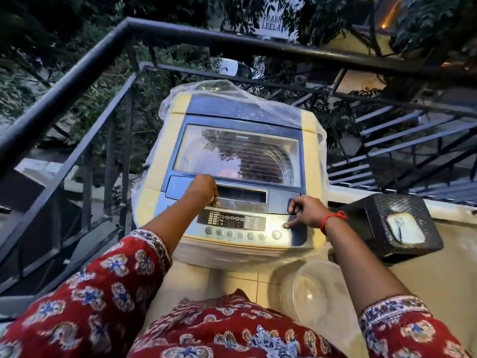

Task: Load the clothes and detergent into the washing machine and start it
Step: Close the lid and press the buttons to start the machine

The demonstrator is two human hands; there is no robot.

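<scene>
Washer against balcony railing, lid down. Left hand grips lid handle recess; right hand fingertip on panel button. Lid rigid, likely light; buttons need light press.

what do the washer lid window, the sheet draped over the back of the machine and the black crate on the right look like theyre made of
Lid window: clear glass or hard plastic, glossy; it mirrors the railing and trees, and the drum shows through.
Sheet: thin clear plastic film, crinkled and shiny, hanging over the machine's rear corners.
Black crate: looks like moulded matte plastic with a fine lattice pattern on its walls, though woven material can't be ruled out.
</scene>
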